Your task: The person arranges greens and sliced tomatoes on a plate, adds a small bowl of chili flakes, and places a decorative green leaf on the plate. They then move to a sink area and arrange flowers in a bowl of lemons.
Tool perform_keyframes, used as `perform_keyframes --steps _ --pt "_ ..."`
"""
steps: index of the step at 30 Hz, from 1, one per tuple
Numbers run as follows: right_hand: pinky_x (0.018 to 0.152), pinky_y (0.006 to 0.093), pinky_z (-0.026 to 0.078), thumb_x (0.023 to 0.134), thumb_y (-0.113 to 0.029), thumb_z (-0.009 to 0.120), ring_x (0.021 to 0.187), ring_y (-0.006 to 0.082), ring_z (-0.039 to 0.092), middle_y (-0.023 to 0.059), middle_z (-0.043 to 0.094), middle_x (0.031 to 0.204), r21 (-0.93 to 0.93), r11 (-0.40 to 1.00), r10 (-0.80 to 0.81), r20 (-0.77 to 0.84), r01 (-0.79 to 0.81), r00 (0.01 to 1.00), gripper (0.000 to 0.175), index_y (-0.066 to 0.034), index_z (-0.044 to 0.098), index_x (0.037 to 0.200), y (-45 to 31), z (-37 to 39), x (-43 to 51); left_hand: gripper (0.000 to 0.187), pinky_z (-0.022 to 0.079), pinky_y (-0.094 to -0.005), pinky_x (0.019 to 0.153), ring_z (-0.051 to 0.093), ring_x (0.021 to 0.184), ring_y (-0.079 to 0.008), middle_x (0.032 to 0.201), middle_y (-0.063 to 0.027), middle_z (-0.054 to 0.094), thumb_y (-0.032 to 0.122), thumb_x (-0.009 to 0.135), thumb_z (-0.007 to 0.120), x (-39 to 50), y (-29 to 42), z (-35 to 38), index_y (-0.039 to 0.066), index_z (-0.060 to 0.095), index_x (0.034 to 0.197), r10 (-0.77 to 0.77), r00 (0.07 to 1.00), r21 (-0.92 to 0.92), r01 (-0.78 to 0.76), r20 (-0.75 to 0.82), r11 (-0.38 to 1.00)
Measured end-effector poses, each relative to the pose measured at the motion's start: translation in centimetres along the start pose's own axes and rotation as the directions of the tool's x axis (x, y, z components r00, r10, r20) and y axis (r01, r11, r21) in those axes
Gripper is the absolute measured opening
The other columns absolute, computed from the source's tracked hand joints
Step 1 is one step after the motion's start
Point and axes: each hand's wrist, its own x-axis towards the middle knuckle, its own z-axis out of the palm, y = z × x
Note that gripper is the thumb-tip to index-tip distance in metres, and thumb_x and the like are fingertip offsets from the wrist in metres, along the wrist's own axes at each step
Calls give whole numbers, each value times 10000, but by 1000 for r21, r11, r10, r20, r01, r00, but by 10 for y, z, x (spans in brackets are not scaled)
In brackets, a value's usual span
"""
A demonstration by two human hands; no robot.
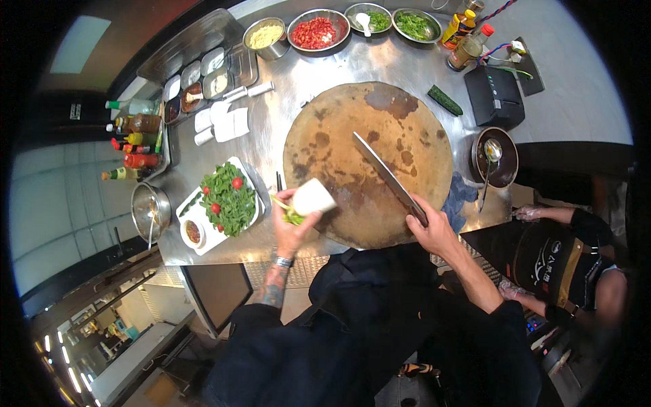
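A cut piece of white radish (311, 197), with a flat cut face and green stalks at its other end, is gripped by my left hand (295, 224). It is held over the front left rim of a round wooden chopping board (325, 137), which is stained with dark wet patches. My right hand (432, 226) grips the dark handle of a kitchen knife (382, 170). The blade slants over the board, its tip pointing away to the left. On the steel table left of my left hand stands a white tray (260, 201) of green leaves (229, 196) with cherry tomatoes (237, 183).
Bowls, including one of chopped red food (315, 33), line the back. A cucumber piece (445, 100) lies near a black printer (494, 96). At right are a pan (512, 168) and blue cloth (460, 196). A co-worker's gloved hand (528, 212) is near the table's right edge.
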Motion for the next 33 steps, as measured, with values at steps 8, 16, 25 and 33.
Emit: perform_keyframes --steps 8,16,25,33 --pt "733 299 516 955 -96 620 808 133 663 161 674 842 30 994 106 -14 -106 994 416 -76 562 1366 -9 42 -70 638 491 -445 975 557 1223 -375 1227 -187 549 160 652 909 -45 -73 48 69 490 1124 449 877 253 -480 172 840" --pt "629 368 503 911 -81 635 619 309 621 197 607 717 24 1000 -2 38 1 999 510 -164 547 1406 21 62 -66 403 412 -557 1069 557 1184 -369 1186 -148 570 178 704 833 -41 -52 41 69 590 1007 497 791 387 -610 357 692" --pt "538 313 408 980 -125 548 553 123 381 119 401 591 17 1000 25 94 -27 995 459 -125 509 1437 6 44 -45 274 339 -528 1092 571 1116 -341 1128 -153 610 178 818 747 -20 -46 38 57 646 1042 474 860 670 -465 187 579" --pt "561 358 452 950 -101 539 509 225 507 196 487 599 8 1000 8 154 -9 988 522 -166 476 1465 -3 46 -23 696 457 -498 972 511 1173 -460 1311 -263 468 201 745 854 -7 -56 47 51 419 1267 411 894 557 -436 179 707"
